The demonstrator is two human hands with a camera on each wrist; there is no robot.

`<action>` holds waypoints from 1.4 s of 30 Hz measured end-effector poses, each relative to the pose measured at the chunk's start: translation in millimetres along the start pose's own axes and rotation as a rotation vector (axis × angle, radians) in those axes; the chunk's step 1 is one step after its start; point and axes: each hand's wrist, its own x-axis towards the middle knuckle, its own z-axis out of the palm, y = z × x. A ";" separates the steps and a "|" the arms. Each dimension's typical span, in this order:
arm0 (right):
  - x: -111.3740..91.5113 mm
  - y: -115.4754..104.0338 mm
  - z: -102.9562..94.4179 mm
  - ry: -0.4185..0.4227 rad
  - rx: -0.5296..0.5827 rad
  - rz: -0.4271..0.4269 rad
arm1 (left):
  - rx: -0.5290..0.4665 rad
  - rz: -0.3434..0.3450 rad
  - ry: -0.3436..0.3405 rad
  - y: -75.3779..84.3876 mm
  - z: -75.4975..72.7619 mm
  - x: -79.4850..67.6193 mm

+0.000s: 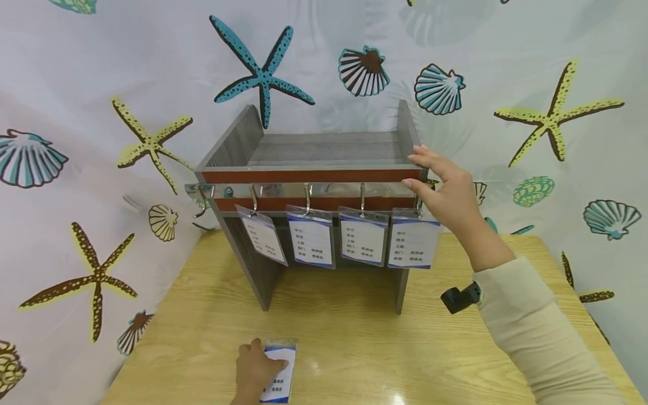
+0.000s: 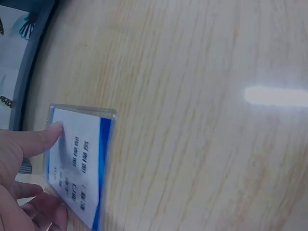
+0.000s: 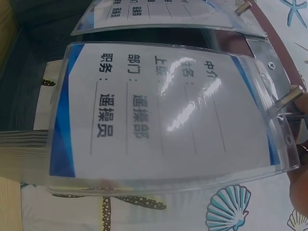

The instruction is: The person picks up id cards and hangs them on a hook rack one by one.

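Observation:
A clear-sleeved name badge (image 1: pixel 279 374) with blue corners is pinched by my left hand (image 1: pixel 256 365) low over the wooden table. In the left wrist view the thumb lies on the badge's printed face (image 2: pixel 77 159), the fingers at its edge. My right hand (image 1: pixel 445 191) grips the front right corner of a grey wooden shelf (image 1: pixel 324 149), thumb in front and fingers on top. Just below that hand, a badge (image 1: pixel 414 239) hangs from the rightmost hook; it fills much of the right wrist view (image 3: pixel 159 115). Further badges (image 1: pixel 311 237) hang to its left.
A metal hook rail (image 1: pixel 329 190) runs along the shelf's red-brown front. Its leftmost hook (image 1: pixel 202 202) carries no badge. The shelf stands on the wooden table (image 1: pixel 334 337), before a white cloth (image 1: pixel 167 67) printed with starfish and shells.

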 end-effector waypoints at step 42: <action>1.6 -2.6 -1.2 -0.006 -0.011 -0.010 | -0.598 0.134 -0.005 9.3 -51.8 5.2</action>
